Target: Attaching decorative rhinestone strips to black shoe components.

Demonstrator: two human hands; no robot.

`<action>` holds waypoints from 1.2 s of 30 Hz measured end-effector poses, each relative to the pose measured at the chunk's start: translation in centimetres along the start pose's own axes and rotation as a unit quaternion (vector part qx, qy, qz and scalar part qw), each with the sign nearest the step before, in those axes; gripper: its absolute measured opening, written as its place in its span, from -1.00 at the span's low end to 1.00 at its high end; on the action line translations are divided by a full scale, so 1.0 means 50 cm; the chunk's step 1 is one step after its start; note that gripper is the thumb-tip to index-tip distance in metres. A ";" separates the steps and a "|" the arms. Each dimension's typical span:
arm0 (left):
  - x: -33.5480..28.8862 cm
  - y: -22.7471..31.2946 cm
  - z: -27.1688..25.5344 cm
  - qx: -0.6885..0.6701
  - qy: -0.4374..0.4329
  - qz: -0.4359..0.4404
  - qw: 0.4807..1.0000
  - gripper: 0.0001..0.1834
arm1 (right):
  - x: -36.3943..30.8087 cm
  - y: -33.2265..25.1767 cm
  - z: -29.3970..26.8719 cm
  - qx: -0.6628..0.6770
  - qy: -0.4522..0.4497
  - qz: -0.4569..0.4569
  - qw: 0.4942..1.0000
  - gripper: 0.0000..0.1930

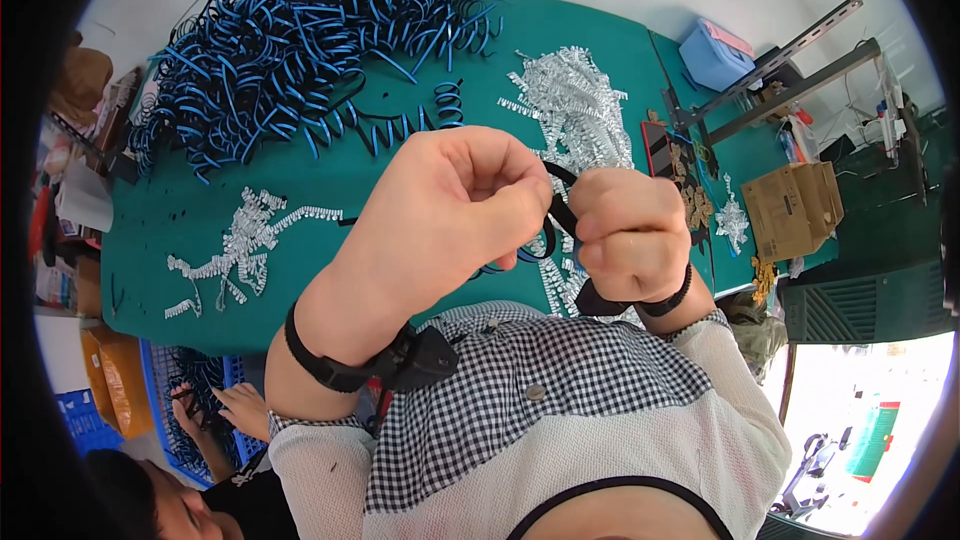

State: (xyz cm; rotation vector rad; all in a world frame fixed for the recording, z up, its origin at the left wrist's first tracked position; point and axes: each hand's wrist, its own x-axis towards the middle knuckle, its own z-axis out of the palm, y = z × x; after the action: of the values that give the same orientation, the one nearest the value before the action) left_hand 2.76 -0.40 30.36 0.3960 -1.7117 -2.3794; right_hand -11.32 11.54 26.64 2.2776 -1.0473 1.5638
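Both my hands are raised close together over the green table [400, 335]. A black curled strip [563, 210] spans the small gap between them, with loops hanging just below. My left hand [455, 205] pinches it between thumb and fingertips. My right hand [632, 232] is closed in a fist around it. Behind my right hand lies a heap of silvery-white fringed strips [575, 100]. A big pile of blue-and-black coiled strips [300, 50] covers the far left of the table. A smaller tangle of white strips [250, 230] lies left of my left hand.
At the right are a cardboard box [790, 210], a light blue bin [716, 55], a metal frame [790, 80] and scattered brown pieces [692, 185]. Low on the left, another person's hands [240, 408] are at a blue crate [165, 430] holding more coils.
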 end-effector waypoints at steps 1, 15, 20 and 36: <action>0.000 0.000 0.001 0.007 0.014 0.003 1.000 -0.97 | 0.001 -0.003 -0.003 0.016 -0.020 0.040 0.999 -0.81; -0.007 -0.016 0.016 -0.001 0.050 0.067 0.996 -0.94 | 0.034 -0.036 -0.023 0.131 0.012 0.306 0.943 -0.86; -0.013 -0.021 0.015 -0.018 0.040 0.081 0.996 -0.96 | 0.037 -0.043 -0.019 0.145 0.026 0.340 0.929 -0.84; -0.019 -0.038 -0.004 -0.021 -0.007 0.095 0.995 -0.87 | 0.042 -0.041 -0.016 0.112 0.021 0.448 0.887 -0.88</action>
State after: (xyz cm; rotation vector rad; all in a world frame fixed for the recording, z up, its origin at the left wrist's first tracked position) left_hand 3.72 0.33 28.60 0.1994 -1.6227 -2.2827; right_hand -10.19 12.53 29.27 1.9371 -2.2091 2.0965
